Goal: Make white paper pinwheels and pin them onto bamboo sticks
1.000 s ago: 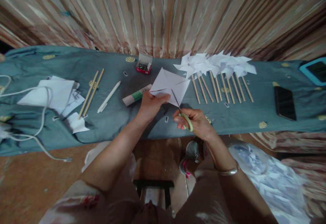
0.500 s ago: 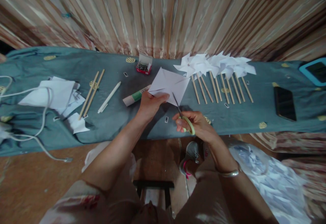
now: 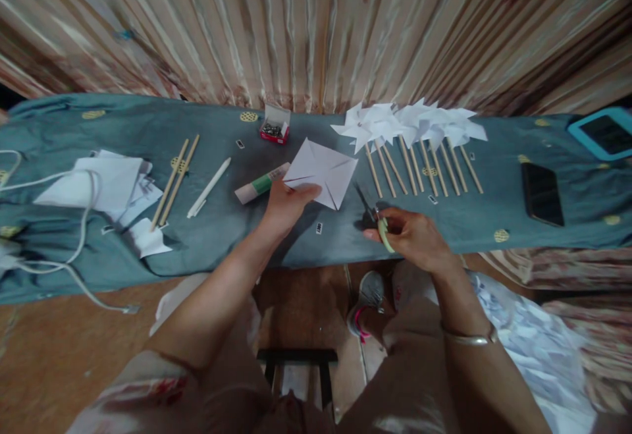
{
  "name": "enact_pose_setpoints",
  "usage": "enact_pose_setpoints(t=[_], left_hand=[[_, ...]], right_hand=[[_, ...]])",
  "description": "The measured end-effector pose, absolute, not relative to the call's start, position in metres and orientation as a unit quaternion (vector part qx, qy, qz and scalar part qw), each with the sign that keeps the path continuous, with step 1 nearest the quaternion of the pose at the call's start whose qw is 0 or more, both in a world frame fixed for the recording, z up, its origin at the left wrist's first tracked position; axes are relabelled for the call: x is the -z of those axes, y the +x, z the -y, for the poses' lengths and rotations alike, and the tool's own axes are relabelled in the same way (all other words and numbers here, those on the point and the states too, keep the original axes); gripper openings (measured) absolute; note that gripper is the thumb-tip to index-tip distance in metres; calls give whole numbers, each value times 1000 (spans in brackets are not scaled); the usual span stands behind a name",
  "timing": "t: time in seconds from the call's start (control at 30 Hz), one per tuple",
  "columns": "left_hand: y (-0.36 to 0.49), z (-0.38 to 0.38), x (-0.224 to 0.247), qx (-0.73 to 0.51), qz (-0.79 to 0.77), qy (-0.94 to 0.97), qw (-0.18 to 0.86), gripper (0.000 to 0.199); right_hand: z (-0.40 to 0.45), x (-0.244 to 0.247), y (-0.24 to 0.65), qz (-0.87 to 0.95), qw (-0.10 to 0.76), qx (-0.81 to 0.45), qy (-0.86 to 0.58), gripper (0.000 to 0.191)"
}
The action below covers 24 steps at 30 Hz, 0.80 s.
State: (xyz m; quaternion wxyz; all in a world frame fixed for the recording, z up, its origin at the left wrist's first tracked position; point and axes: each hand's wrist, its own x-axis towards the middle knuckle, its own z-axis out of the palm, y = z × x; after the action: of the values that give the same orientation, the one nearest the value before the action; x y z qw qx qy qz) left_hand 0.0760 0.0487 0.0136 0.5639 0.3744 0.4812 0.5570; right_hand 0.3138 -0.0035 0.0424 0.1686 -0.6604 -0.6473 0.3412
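Note:
A white square of paper (image 3: 332, 169), slit inward from its corners, is pinched at its lower left by my left hand (image 3: 289, 208). My right hand (image 3: 415, 236) has its fingers round the yellow-green handles of a pair of scissors (image 3: 384, 233), whose dark blades point up and left, apart from the paper. Just left of the paper lies a glue stick (image 3: 263, 184) with a green band. Behind it stands an open red box of small metal pins (image 3: 274, 132). Finished white paper pinwheels (image 3: 417, 124) on wooden sticks lie in a row to the right.
On the left are a stack of white paper (image 3: 106, 180), two wooden sticks (image 3: 174, 184), a white pen (image 3: 209, 188) and a white cable (image 3: 81, 249). A black phone (image 3: 542, 193) and a blue-framed device (image 3: 607, 134) lie right. A plastic bag of white paper pieces (image 3: 530, 342) sits below.
My right hand has drawn the scissors out of the paper and moved right. A slit now shows at the paper's lower corner. My left hand still holds the paper.

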Motion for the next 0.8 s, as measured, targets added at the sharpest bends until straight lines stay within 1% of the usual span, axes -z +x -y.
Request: enact_pose_setpoints(t=[0.1, 0.17, 0.3, 0.4, 0.57, 0.7, 0.8], left_hand=[[79, -43, -8, -531, -496, 386, 568, 23], [80, -40, -3, -511, -502, 400, 571, 22], [77, -35, 4, -468, -498, 452, 573, 16], [73, -31, 5, -435, -491, 491, 573, 18], [66, -24, 4, -425, -474, 521, 569, 35], [57, -20, 6, -428, -470, 537, 555, 46], [47, -16, 7, -420, -479, 540, 550, 60]], right_hand=[[3, -43, 310, 647, 137, -230, -714, 47], [3, -42, 307, 657, 129, -177, -721, 45], [3, -39, 306, 689, 102, -111, -709, 41], [4, -37, 309, 708, 79, -79, -697, 39], [4, -36, 313, 716, 59, -48, -694, 40], [2, -34, 315, 720, 77, -57, -687, 39], [0, -33, 317, 722, 89, -60, -684, 36]])
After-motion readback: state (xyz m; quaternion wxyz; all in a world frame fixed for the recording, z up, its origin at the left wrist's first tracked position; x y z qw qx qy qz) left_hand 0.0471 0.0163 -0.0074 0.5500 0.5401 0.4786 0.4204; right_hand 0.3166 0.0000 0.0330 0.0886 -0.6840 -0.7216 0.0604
